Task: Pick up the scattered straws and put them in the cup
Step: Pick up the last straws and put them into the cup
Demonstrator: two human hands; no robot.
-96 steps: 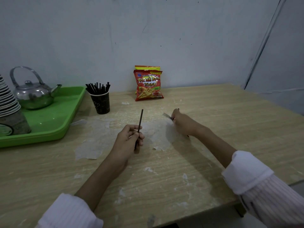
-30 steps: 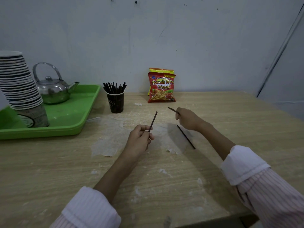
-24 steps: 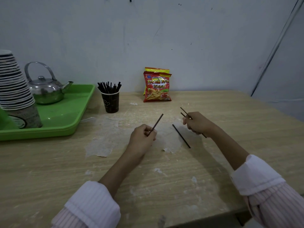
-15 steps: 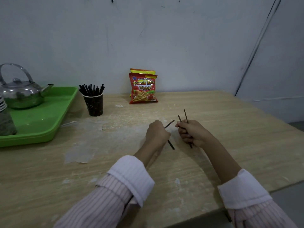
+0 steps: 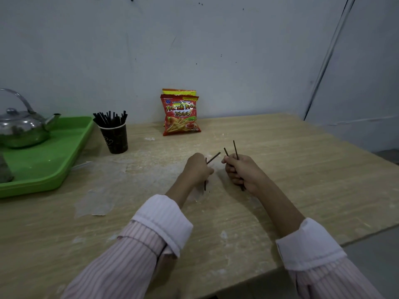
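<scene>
My left hand (image 5: 197, 168) is closed on dark straws: one (image 5: 213, 157) pokes up to the right and another (image 5: 205, 184) hangs below the fist, its tip near the table. Close beside it, my right hand (image 5: 242, 171) grips two dark straws (image 5: 235, 147) that stand up from the fist. The dark paper cup (image 5: 115, 138) stands at the back left of the wooden table (image 5: 302, 173), upright and holding several black straws (image 5: 110, 118). Both hands are well right of the cup.
A green tray (image 5: 54, 156) at the left edge carries a metal kettle (image 5: 22, 129). A red snack bag (image 5: 181, 114) leans against the wall behind the hands. Pale worn patches mark the tabletop. The table's front edge runs near my sleeves.
My left hand moved right, next to the right hand, and now holds a second straw picked off the table. My right hand gathered two straws upright. The head view shifted.
</scene>
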